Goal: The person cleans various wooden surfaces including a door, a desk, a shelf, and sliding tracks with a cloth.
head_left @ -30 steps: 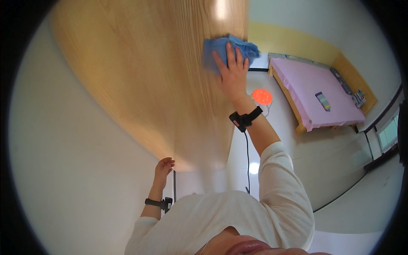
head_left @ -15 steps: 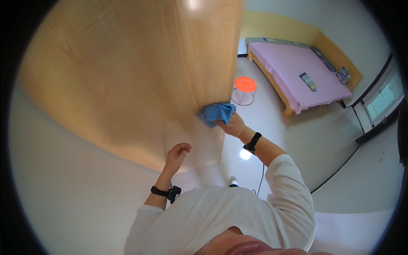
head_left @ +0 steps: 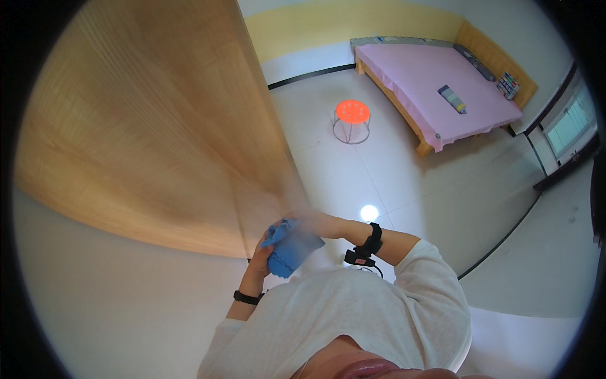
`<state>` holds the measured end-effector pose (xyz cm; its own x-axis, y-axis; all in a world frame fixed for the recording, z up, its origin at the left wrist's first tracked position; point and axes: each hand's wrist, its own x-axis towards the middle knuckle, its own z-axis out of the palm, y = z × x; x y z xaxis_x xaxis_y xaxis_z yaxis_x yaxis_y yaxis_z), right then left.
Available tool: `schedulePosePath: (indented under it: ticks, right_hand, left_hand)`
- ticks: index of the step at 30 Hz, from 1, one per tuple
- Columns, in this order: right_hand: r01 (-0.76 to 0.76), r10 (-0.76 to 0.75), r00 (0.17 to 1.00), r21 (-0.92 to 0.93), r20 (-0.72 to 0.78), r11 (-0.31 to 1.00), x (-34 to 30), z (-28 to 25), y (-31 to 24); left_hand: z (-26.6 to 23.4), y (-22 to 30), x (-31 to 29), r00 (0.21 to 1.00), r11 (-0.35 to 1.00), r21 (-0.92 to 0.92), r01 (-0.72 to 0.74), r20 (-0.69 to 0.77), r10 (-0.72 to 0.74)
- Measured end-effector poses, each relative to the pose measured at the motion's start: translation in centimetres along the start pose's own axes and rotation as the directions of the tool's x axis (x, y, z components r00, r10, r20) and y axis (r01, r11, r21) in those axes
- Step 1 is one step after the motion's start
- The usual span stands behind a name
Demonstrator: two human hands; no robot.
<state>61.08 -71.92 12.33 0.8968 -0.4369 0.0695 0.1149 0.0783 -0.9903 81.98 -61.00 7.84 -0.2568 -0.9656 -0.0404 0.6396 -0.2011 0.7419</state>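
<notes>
A blue cloth point(head_left: 290, 256) hangs in loose folds in front of my body, partly bunched at its top left. My left hand point(head_left: 262, 254) is closed on its left side. My right hand point(head_left: 314, 223) is at the cloth's upper edge, so smeared by motion that its fingers cannot be made out. Both hands are close together near the lower right edge of a tall, light wooden panel point(head_left: 158, 126). Black bands are on both wrists, and the right one carries a small dark box with a cable.
An orange-topped round stool point(head_left: 352, 112) with metal legs stands on the pale tiled floor point(head_left: 404, 196). Beyond it is a wooden bed with a pink sheet point(head_left: 416, 72). A window point(head_left: 568, 136) lies at the far right.
My right hand has come off the panel's edge and moved down and left with the cloth. My left hand has closed on the cloth. The panel covers less of the view.
</notes>
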Motion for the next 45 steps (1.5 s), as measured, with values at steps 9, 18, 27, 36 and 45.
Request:
schedulePosePath:
  ticks: [9,18,27,36,45]
  right_hand:
    - [0.002,-0.003,1.000,-0.247,-0.001,0.969,-2.5,-2.9,1.8]
    - [-0.024,-0.020,0.826,-0.071,-0.563,0.997,-10.5,-9.0,1.4]
    - [-0.218,0.069,0.563,-0.067,-0.824,0.974,-14.5,-11.0,-1.4]
    - [-0.132,0.022,0.611,-0.075,-0.791,0.988,-12.3,-9.0,-3.5]
    - [-0.119,0.031,0.618,-0.054,-0.786,0.991,-13.0,-9.6,-2.5]
  left_hand:
    - [1.4,-3.0,0.7,0.933,0.921,0.368,0.125,-0.360,0.017]
    - [6.6,13.1,-2.4,0.407,0.678,0.521,-0.519,-0.547,0.732]
    - [10.3,24.4,3.4,-0.189,-0.209,0.913,-0.349,0.150,0.971]
    - [15.6,21.6,14.5,0.259,-0.710,0.695,0.114,0.669,0.696]
    - [11.7,18.5,14.7,0.326,-0.784,0.609,0.122,0.721,0.611]
